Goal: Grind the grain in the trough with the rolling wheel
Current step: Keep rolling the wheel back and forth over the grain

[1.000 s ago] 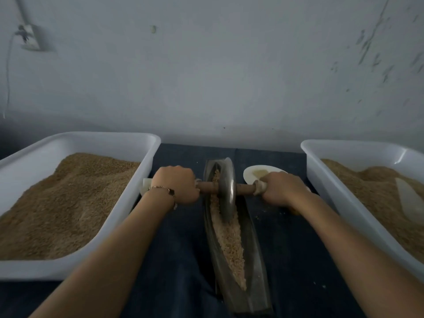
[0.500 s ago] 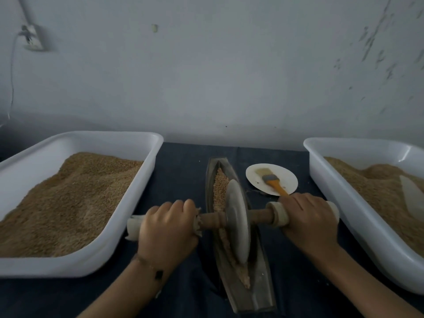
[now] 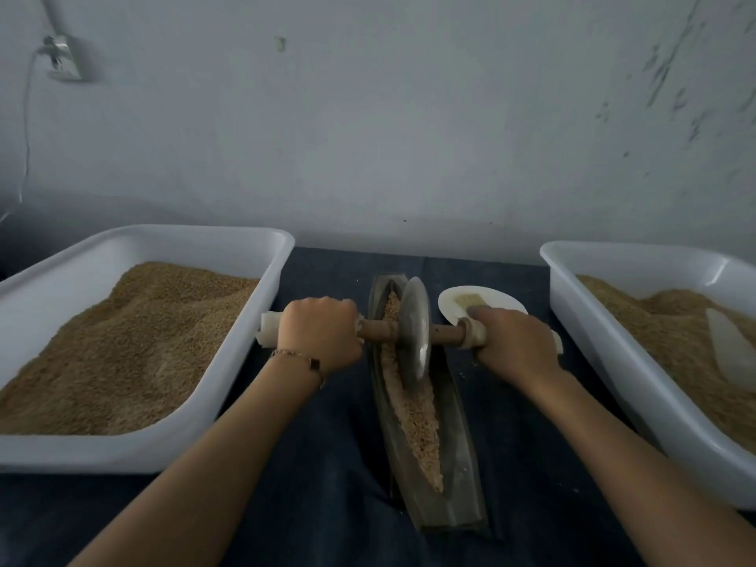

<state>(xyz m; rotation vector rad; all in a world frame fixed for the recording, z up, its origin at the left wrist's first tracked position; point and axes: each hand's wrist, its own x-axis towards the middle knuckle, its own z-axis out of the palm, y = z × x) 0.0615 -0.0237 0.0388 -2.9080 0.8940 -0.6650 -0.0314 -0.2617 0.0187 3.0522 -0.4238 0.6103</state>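
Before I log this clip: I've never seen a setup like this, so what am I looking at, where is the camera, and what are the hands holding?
There is no machine here, only a person's two bare hands, filmed by a wide-angle camera on their head looking forward and down. The left hand and the right hand each grip one end of a wooden axle that passes through a metal rolling wheel. The wheel stands on edge in a narrow boat-shaped trough lined with grain, towards its far end. The trough lies on a dark blue cloth. On each side sits a white tub of grain, the left tub and the right tub. Behind the right hand is a small white plate with a brush on it.
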